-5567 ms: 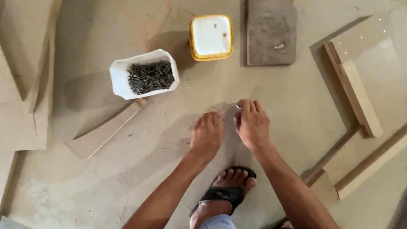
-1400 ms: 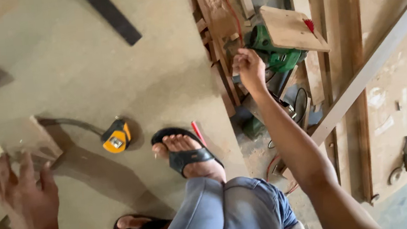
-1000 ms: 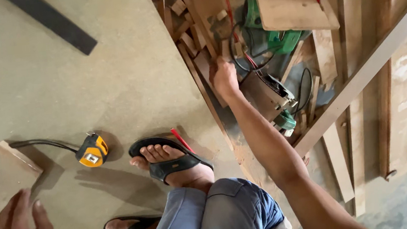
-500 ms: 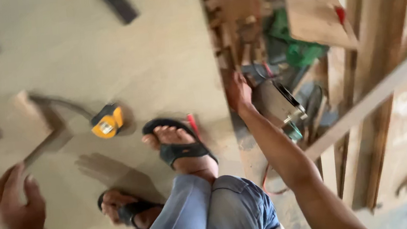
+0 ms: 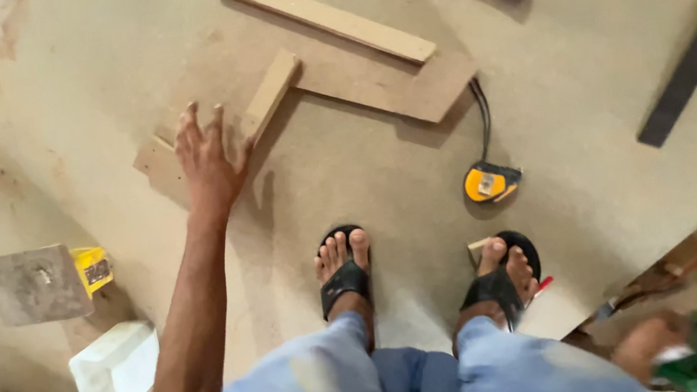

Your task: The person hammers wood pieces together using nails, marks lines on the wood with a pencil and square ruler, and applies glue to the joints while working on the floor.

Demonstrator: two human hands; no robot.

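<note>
Left hand (image 5: 207, 163) spread open, empty, over the L-shaped board (image 5: 372, 91) at centre frame. Press flat beside the upright block (image 5: 271, 95). Right hand (image 5: 648, 346), lower right: blurred, grip unreadable.

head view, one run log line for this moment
left hand: open, over flat L-shaped wooden board | right hand: blurred, low right | round yellow tape measure: on floor

A woodworking shop: cut boards (image 5: 372, 91), wood strips (image 5: 323, 18) and a tape measure (image 5: 490, 182) on the floor.
</note>
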